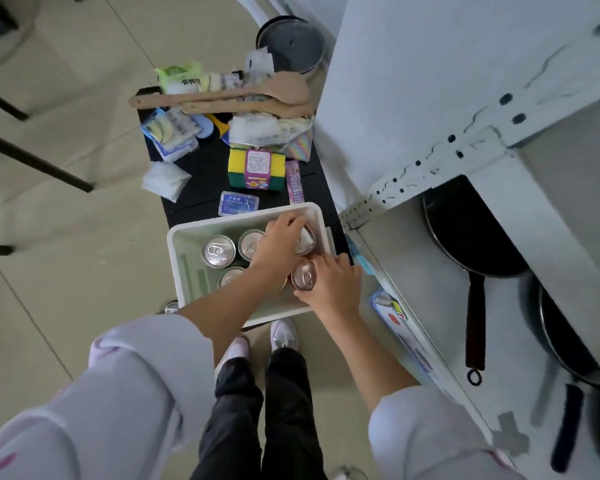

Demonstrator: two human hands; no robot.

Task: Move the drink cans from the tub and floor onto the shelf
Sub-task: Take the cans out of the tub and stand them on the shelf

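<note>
A white tub stands on the floor below me, holding several upright drink cans seen from above. One silver-topped can stands at the tub's left, another beside it, and a third nearer me. My left hand reaches into the tub and closes around a can at the far right corner. My right hand grips a dark red can near the tub's right side. One more can stands on the floor left of the tub, mostly hidden by my left sleeve.
A white metal shelf unit stands on the right, with black frying pans on a lower level. A black mat beyond the tub carries sponges, wooden spatulas and packets. A grey pot sits further back. Chair legs are on the left.
</note>
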